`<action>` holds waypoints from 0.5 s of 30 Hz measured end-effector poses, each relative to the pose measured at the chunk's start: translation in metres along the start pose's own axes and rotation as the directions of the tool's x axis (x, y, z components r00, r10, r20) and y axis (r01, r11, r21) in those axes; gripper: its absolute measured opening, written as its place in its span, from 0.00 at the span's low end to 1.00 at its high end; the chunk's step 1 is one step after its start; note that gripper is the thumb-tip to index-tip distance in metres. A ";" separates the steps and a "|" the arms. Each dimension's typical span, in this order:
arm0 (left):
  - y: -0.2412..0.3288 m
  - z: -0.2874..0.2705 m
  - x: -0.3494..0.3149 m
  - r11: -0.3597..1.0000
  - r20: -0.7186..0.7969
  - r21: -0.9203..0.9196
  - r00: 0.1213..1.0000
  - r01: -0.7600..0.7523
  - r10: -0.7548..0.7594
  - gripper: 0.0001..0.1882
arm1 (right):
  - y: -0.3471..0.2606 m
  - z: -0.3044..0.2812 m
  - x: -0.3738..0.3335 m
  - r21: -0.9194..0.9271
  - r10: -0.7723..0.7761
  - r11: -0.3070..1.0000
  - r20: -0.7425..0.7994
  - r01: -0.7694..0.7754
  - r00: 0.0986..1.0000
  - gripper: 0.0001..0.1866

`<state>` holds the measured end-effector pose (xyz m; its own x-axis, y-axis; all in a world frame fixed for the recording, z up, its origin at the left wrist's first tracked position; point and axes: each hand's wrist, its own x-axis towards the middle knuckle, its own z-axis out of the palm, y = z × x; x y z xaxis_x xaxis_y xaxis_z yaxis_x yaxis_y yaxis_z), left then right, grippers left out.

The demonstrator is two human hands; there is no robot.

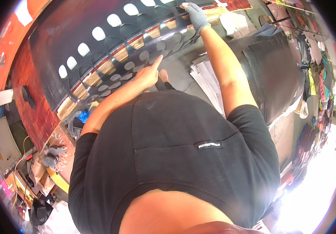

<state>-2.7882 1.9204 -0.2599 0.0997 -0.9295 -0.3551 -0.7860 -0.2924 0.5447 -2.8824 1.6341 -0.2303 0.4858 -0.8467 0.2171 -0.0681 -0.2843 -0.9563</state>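
Observation:
A large black sheet (54, 43) with rows of rounded cut-outs lies over the wooden table and hangs down past its front edge. A row of white rounded shapes (98, 34) runs along its upper part; whether they are holes or laid pieces, I cannot tell. My right hand (196, 16), in a grey glove with bare fingertips, is at the far edge of the view over the sheet. Its fingers are drawn together at the tips, and what they pinch is too small to name. My bare left hand (147, 76) is in front of the hanging part, index finger stretched out, holding nothing visible.
The table's reddish top (33, 91) shows at the left, with a black ring-shaped thing (27, 95) on it. White sheets (207, 78) and a stack of dark sheets (275, 70) lie at the right. A grey box (3, 138) and cables stand at the left.

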 end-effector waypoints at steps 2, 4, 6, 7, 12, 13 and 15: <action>0.014 -0.008 0.008 0.999 0.043 0.052 0.999 0.005 -0.008 0.37 | -0.004 -0.004 0.001 0.144 0.021 0.989 -0.001 -0.020 1.000 0.15; 0.024 -0.013 0.018 0.996 0.077 0.088 0.997 -0.012 0.005 0.37 | -0.006 -0.008 -0.001 0.248 0.107 0.963 0.016 -0.108 0.994 0.14; 0.033 -0.016 0.029 0.992 0.106 0.126 0.994 -0.011 -0.003 0.37 | -0.006 -0.010 -0.003 0.306 0.166 0.938 0.016 -0.163 0.986 0.13; 0.035 -0.018 0.035 0.995 0.105 0.101 0.994 0.024 -0.035 0.37 | -0.005 -0.009 -0.003 0.328 0.163 0.931 0.019 -0.161 0.986 0.12; 0.040 -0.024 0.055 0.993 0.122 0.021 0.986 0.113 -0.115 0.36 | 0.006 -0.017 0.005 0.507 0.124 0.855 -0.005 -0.104 0.992 0.12; 0.042 -0.024 0.055 0.995 0.153 0.006 0.983 0.102 -0.102 0.36 | 0.009 -0.021 0.006 0.608 0.149 0.786 -0.015 -0.110 0.989 0.11; 0.044 -0.026 0.050 0.999 0.143 -0.015 0.989 -0.035 0.037 0.35 | 0.014 -0.031 0.008 0.421 0.064 0.907 -0.063 -0.032 0.996 0.10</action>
<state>-2.8021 1.8549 -0.2335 -0.0177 -0.8981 -0.4394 -0.7796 -0.2627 0.5685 -2.9061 1.6091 -0.2364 0.4245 -0.8898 0.1674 0.2895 -0.0417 -0.9563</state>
